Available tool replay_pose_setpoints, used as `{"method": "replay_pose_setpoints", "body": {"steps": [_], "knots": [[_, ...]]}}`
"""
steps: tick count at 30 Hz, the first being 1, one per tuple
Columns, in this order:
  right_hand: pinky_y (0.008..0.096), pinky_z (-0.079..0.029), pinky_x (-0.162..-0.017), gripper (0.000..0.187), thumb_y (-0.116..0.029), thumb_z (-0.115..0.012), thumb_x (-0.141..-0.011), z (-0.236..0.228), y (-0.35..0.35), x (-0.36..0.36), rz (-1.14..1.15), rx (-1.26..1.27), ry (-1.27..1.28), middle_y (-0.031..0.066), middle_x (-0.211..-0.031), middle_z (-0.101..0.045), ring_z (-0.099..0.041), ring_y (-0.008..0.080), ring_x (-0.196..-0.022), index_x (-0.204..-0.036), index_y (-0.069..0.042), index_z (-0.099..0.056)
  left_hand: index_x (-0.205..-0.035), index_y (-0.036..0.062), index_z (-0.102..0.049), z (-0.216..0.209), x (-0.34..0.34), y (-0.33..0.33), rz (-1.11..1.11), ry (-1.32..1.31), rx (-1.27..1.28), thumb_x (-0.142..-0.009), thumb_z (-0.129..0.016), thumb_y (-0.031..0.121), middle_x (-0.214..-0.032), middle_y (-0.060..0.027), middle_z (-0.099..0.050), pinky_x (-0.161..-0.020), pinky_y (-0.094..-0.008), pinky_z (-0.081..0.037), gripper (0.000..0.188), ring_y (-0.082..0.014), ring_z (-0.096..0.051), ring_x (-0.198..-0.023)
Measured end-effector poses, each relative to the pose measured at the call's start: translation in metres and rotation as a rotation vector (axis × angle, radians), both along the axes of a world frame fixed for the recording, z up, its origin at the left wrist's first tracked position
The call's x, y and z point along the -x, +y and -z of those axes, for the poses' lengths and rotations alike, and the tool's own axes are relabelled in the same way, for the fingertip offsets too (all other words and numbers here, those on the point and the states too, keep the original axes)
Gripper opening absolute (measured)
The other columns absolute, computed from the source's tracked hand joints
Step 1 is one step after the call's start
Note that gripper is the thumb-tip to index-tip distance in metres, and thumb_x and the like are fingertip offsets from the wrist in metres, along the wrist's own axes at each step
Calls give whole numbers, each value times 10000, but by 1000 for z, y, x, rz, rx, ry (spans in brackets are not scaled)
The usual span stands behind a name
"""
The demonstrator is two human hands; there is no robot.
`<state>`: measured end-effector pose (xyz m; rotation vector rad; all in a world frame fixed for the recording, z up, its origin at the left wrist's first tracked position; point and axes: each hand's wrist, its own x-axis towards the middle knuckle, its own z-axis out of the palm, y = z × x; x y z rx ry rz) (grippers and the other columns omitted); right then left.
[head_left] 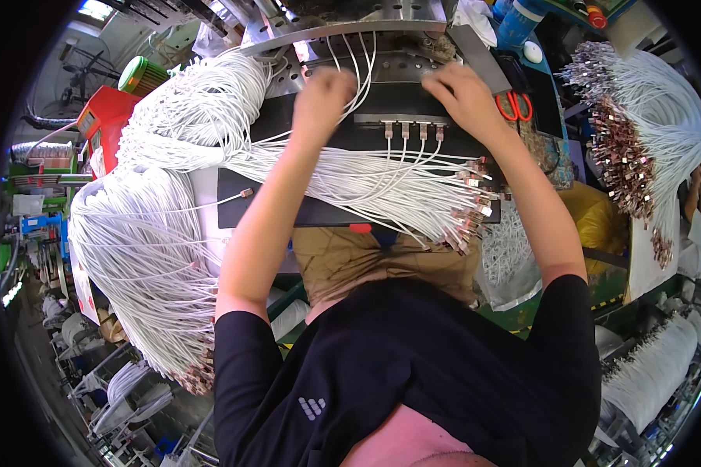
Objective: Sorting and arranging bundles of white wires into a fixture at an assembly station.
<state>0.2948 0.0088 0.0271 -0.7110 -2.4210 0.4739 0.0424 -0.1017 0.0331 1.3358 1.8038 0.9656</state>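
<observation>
My left hand [325, 97] is closed-looking but smeared by motion, beside several white cables [364, 86] that run up to the metal machine plate [401, 71]. I cannot make out what its fingers hold. Further right, my right hand [466, 95] has its thumb and fingers partly stretched toward the machine's lower face, with nothing visible in them. Between my forearms, a narrow metal bar [366, 120] has several cable plugs [406, 131] lined up along it. Below lies a bundle of white cables [366, 177] with metal plugs at its right end.
Large coils of white cable [202, 105] and a hanging cable bundle [140, 249] crowd the left, beside a red box [105, 121]. Orange-handled scissors [514, 107] lie right of my right hand. More cables [654, 117] hang at the far right, past a yellow bag [596, 222].
</observation>
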Motion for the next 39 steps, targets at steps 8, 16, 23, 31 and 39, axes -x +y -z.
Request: {"method": "replay_pose_setpoints", "body": {"steps": [8,16,23,31,39], "knots": [[438,-492,-852,330,-309,-601,-952,66,164,120,256,-604,184,169,-1068,-652,-619,373,-977,-1171,-63,-617,-1203,-13,-600,-16,-12,31,-63,-734,156,-975,-578,417,-797,-8,-616,-636,-217,-394,487,-101,-536,-697],[452,-500,-836,314,-262,-587,-946,14,148,143,217,-658,384,214,-1109,-640,-623,394,-965,-1154,-27,-618,-1156,16,-651,-38,-2,-13,-23,-232,16,-981,-565,367,-779,-14,-582,-638,-261,-410,402,-125,-512,-691],[465,-508,-820,300,-214,-573,-940,-40,112,125,252,-723,523,258,-1149,-628,-627,415,-953,-1137,8,-620,-984,-2,-713,-137,141,-69,-463,207,-735,-1044,-432,349,-725,-72,-659,-691,-315,-475,453,-167,-639,-714],[395,-475,-841,304,-339,-645,-925,-3,25,52,179,-151,-72,99,-1026,-648,-607,313,-963,-1092,-87,-684,-958,40,-660,-52,55,-104,-70,811,-126,-986,-475,234,-754,-175,-608,-655,-460,-463,270,-329,-622,-725],[371,-455,-871,336,-220,-668,-906,-19,-34,-38,8,123,-222,99,-973,-579,-568,298,-983,-1232,-140,-652,-1039,91,-654,4,-96,-100,375,615,-625,-854,-693,163,-943,-52,-622,-738,-378,-510,203,-254,-597,-863]]}}
